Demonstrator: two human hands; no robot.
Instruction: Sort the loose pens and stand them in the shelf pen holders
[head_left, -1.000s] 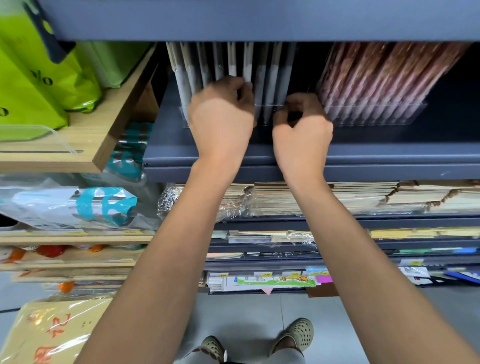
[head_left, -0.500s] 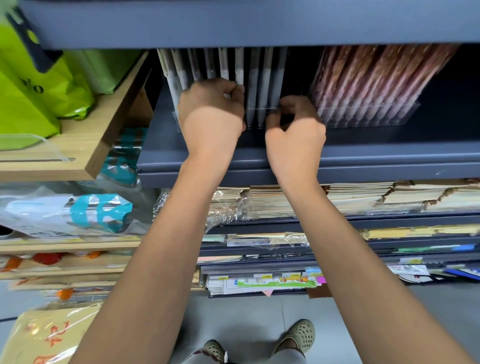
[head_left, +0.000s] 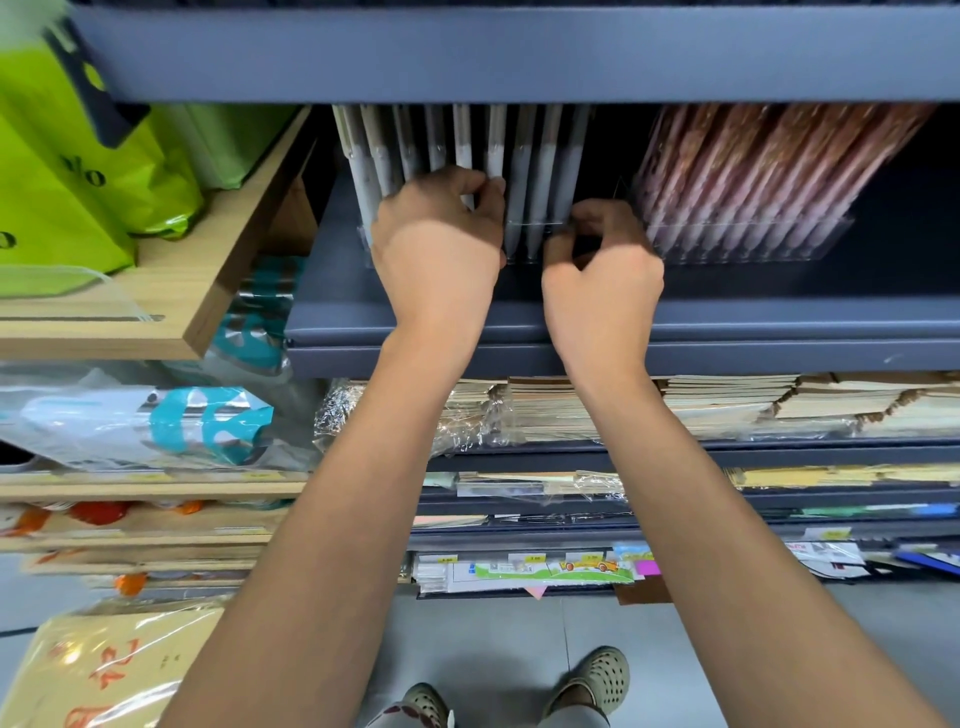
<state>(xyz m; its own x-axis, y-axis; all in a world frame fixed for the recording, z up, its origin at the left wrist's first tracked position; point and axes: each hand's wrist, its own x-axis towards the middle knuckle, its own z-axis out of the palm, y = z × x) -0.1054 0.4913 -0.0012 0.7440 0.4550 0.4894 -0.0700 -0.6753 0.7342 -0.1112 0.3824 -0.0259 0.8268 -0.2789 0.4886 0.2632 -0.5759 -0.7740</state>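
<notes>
Down at the bottom of the frame, two perforated clogs (head_left: 592, 678) stand on the grey floor (head_left: 483, 644), and from there both bare forearms climb toward the middle of the picture. At lower left lies a yellow packet with red characters (head_left: 104, 670) under plastic wrap. Moving up, the lower shelves at centre and right carry flat paper goods: a strip of colourful cards (head_left: 540, 569), then stacks of wrapped notebooks (head_left: 727, 405) just beneath the dark blue shelf (head_left: 779, 312).

On that shelf, at centre frame, the action. The left hand (head_left: 441, 244) is curled, its fingertips pinched on one of the grey pens (head_left: 540, 171), right at the clear holder (head_left: 535, 244) that keeps the row upright. The right hand (head_left: 602, 265) sits just beside it, thumb and fingers closed at the holder's right end; whether they grip a pen or the holder's edge cannot be told, as the fingers hide it. The grey pens stand tips down in their holder, tops running up behind the shelf edge above.

To the right, well back on the same shelf, a second clear tray holds a leaning row of reddish-brown pens (head_left: 769, 171). At upper left, on a wooden shelf (head_left: 171, 291), sit lime-green bags (head_left: 62, 171).
</notes>
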